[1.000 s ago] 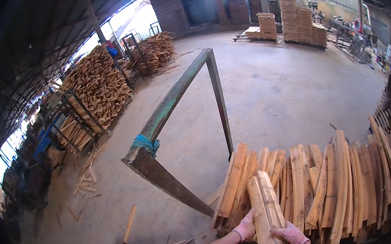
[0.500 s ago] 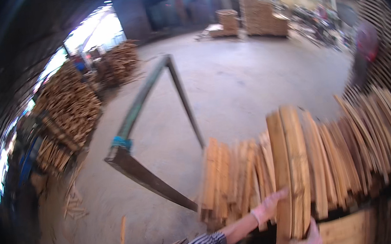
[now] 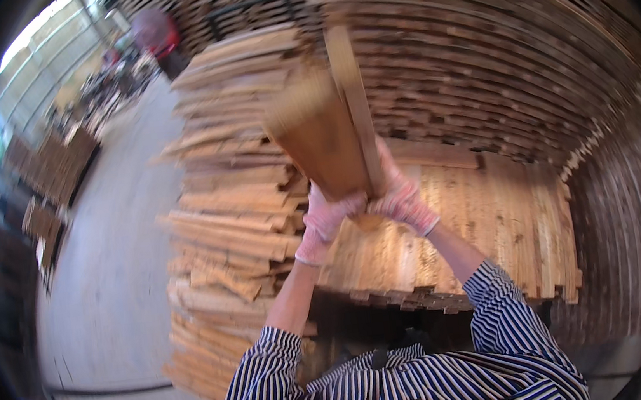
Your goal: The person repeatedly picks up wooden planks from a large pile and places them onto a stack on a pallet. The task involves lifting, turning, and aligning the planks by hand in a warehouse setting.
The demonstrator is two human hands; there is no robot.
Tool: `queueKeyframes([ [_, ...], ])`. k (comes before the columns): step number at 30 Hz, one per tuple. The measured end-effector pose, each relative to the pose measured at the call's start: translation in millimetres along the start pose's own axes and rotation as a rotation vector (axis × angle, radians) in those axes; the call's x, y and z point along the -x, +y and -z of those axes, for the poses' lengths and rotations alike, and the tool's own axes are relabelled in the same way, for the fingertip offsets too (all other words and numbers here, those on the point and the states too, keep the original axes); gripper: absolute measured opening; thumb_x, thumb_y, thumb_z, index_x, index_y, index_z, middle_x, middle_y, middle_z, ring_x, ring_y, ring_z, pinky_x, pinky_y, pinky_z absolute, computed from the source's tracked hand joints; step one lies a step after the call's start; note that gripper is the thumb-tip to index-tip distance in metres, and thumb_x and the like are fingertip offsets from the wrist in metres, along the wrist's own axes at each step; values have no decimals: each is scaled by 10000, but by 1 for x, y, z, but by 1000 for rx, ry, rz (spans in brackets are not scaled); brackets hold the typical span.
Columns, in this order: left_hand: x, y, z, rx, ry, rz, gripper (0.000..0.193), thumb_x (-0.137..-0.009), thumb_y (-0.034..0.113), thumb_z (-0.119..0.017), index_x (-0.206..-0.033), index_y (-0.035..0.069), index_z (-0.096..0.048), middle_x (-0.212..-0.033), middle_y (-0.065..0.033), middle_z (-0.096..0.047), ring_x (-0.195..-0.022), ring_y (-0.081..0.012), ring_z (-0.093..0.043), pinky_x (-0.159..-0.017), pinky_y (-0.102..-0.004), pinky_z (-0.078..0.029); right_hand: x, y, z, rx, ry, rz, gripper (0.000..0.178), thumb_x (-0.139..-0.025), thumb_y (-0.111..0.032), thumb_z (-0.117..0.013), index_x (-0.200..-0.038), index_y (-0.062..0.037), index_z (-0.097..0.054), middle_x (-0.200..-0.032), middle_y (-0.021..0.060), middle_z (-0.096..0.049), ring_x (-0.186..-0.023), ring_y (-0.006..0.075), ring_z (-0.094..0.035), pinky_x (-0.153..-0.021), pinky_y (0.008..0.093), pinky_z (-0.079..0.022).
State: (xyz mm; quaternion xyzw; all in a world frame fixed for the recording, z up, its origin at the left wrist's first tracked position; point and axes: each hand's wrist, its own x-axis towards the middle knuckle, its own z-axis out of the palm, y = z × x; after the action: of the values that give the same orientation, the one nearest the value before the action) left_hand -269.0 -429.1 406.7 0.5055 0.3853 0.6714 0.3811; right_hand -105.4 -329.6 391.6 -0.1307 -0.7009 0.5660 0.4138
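Two gloved hands are gripping at least two wooden pieces between them: one broad piece (image 3: 321, 133) on the left and one narrow piece (image 3: 355, 103) standing close along its right side; blur is hiding whether either is made of several boards. The left hand (image 3: 323, 223) is pressing the lower left of the bundle and the right hand (image 3: 402, 195) its lower right, the fingers closing against the wood; whether they are spread or together, I cannot tell. The pieces are being held up ahead of the person's chest, their long axes running away from the body, far ends pointing forward, the broad one leaning more to the left. Below, one long row of loose boards (image 3: 229, 217), too many to count, is lying to the left, and one flat layer of boards (image 3: 456, 225) is spreading to the right. Stacked boards (image 3: 471, 67) are rising behind that layer. Two smaller stacks (image 3: 55, 161) are standing on the floor (image 3: 107, 246) at far left. Two striped sleeves (image 3: 261, 378) are covering the upper arms.
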Motion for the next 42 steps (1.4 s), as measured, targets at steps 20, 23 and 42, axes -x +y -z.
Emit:
queueKeyframes([
  [20,13,-261,-321,864,-351,829,869,-924,716,-504,-1543,120,-374,-1500,-112,-481,-1345,-302,-479,-1167,-447,-373,264,-45,248,702,697,-810,959,-813,-596,-698,-1543,-73,-362,-1408,297,-509,-1331,423,-487,-1111,445,-394],
  [23,17,-286,-365,1019,-420,916,787,-929,673,-543,-1479,115,-469,-1379,-114,-588,-1240,-290,-568,-1118,-431,-431,320,-56,300,735,790,-840,812,-850,-572,-666,-1503,-135,-464,-1326,255,-566,-1252,388,-542,-1067,430,-432],
  [42,17,-343,-409,643,-170,1047,788,-921,607,-610,-1502,109,-424,-1453,-106,-521,-1323,-309,-495,-1130,-444,-415,431,13,533,1255,874,-1107,398,-1004,-431,-503,-1393,-360,-541,-1271,121,-585,-1176,348,-585,-951,485,-514],
])
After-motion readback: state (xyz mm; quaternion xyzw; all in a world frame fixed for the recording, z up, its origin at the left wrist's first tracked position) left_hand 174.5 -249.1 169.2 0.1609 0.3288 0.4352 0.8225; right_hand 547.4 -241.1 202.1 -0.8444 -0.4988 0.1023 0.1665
